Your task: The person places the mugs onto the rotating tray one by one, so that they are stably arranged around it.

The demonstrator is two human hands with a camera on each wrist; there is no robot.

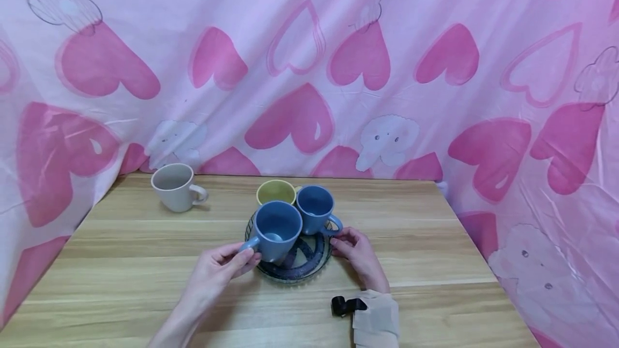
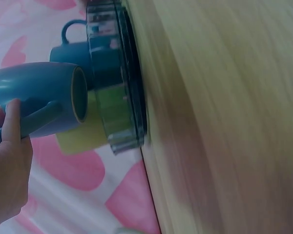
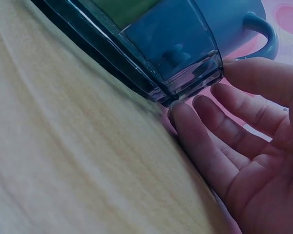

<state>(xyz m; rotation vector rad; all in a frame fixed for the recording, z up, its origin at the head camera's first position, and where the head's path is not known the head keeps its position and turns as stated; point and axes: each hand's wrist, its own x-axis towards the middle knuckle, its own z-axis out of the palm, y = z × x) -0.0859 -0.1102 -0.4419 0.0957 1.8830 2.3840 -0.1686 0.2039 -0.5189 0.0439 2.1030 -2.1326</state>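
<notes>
My left hand (image 1: 224, 265) pinches the handle of a blue mug (image 1: 278, 230) between thumb and fingers. In the left wrist view this mug (image 2: 44, 95) hangs above the rim of a round clear-walled dish (image 2: 132, 112), tilted mouth toward me. Inside the dish, which has a dark ring pattern on its base, stand a second blue mug (image 1: 315, 208) and a yellow-green mug (image 1: 275, 192), partly hidden behind the held one. At the dish's right side, the fingertips of my right hand (image 1: 360, 254) rest against the outer glass wall (image 3: 195, 73), fingers loosely bent, below the second mug's handle.
A beige mug (image 1: 176, 189) stands at the back left of the wooden table (image 1: 435, 262), handle to the right. Behind the table hangs a pink heart-patterned cloth (image 1: 290, 69). A black clip-like device (image 1: 345, 306) sits by the right sleeve.
</notes>
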